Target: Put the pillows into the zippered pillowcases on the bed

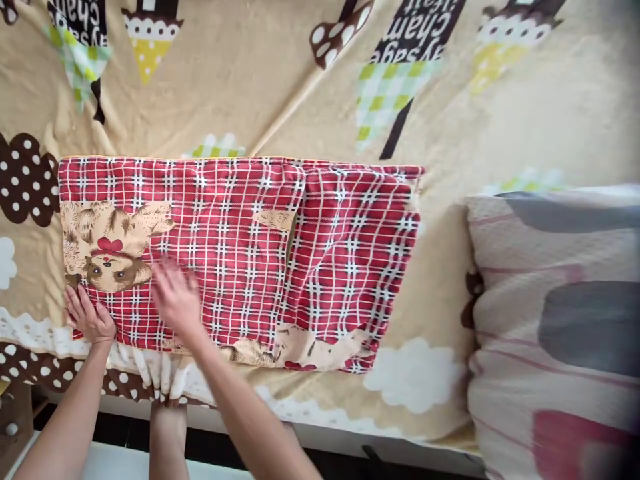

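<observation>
A red plaid pillowcase (pixel 225 253) printed with tan puppies lies flat on the bed, its long side running left to right. Toward its right part, an upper layer ends in an edge over a more wrinkled lower layer (pixel 350 267). My left hand (pixel 91 319) rests with spread fingers on the near left corner, beside the printed puppy's head. Slightly blurred, my right hand (pixel 176 293) is over the left half of the cloth with its fingers stretched out. Neither hand grips anything. Whether the right palm touches the fabric I cannot tell.
A beige patterned blanket (pixel 300 113) covers the bed and hangs over the near edge. At the right is a pale pillow (pixel 510 267) with grey and red shapes. My leg (pixel 169 433) is against the bed's near side. Part of a wooden piece of furniture (pixel 15 427) shows at lower left.
</observation>
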Tool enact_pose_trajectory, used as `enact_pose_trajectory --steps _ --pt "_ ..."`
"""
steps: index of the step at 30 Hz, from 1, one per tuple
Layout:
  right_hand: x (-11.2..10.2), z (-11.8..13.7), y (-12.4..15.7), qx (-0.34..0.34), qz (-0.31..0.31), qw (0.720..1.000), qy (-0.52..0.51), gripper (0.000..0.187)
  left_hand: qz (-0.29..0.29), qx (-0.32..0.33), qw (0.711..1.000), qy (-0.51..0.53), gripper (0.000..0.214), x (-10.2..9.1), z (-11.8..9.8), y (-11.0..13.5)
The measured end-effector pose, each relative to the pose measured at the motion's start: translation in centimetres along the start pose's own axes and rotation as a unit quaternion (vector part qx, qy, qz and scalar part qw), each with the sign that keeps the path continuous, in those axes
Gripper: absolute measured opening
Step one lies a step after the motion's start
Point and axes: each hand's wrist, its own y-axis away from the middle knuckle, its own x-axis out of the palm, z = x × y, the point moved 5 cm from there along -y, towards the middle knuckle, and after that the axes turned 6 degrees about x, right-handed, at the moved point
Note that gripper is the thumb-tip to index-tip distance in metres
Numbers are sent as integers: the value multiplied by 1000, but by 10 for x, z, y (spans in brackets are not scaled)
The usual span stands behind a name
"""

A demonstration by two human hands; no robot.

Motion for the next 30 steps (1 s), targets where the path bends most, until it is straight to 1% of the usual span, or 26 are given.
enact_pose_trajectory --steps 2,3,4,5,6,7,8,9,10,11,13,14,15,16,17,18,20,21,22,23,24,25,26,27,29,30 --pt "-36 -62 -2 79 -56 994 55 67 6 -1 1000 4 63 0 0 2" --pt "-54 -87 0 99 -81 989 79 68 8 -4 1000 6 62 -1 0 3" --pt "-68 -106 3 104 -94 985 98 67 8 -9 1000 10 62 -4 1 4" --pt "-79 -117 6 107 -106 982 112 67 12 -12 1000 17 61 -7 1 4" --pt "-87 -120 8 109 -116 980 118 66 17 -17 999 28 60 -12 1 3" --pt "-89 -115 10 110 -124 979 117 66 19 -22 999 41 59 -16 0 0" --pt "-87 -102 10 109 -131 980 107 67 16 -27 998 55 58 -22 -3 -7" --pt "-80 -81 7 99 -134 982 90 68 10 -24 997 69 58 -27 -8 -17" --pt "-69 -55 1 74 -124 987 69 69 6 -8 997 82 58 -30 -16 -32" --pt "-54 -25 -8 30 -102 993 47 69 9 22 995 93 58 -31 -27 -49" --pt "-25 31 -34 -76 -42 996 13 68 51 108 988 99 56 -21 -52 -88" --pt "-16 49 -51 -110 -20 994 4 66 80 143 982 92 55 -12 -63 -107" --pt "-11 57 -68 -125 -7 992 1 64 101 161 979 78 55 -2 -70 -124" --pt "-12 52 -86 -119 -7 993 3 62 109 162 979 61 56 7 -73 -138" --pt "-20 36 -102 -94 -20 995 10 60 109 155 981 45 56 14 -73 -149" --pt "-33 11 -115 -58 -39 997 22 61 103 146 983 34 57 19 -71 -156" --pt "-70 -56 -128 18 -101 993 60 61 97 137 985 29 58 23 -65 -160" --pt "-91 -90 -128 55 -131 986 83 62 101 138 985 33 58 23 -62 -159" --pt "-111 -118 -125 75 -156 979 104 60 109 138 984 38 58 21 -62 -159" --pt "-128 -138 -121 86 -175 974 118 59 114 134 983 43 58 18 -62 -161" --pt "-141 -149 -117 95 -193 968 126 57 113 125 985 48 57 15 -65 -165" --pt "-149 -150 -114 98 -205 965 128 56 104 114 987 52 56 11 -71 -171" --pt "-150 -140 -114 92 -212 965 123 56 90 105 989 56 55 8 -79 -180" --pt "-144 -121 -116 77 -211 968 113 58 73 102 990 60 55 7 -89 -191" --pt "-115 -64 -130 6 -173 981 82 65 62 124 988 66 57 10 -115 -213" --pt "-96 -33 -140 -39 -136 988 64 66 68 139 986 66 57 16 -128 -221"
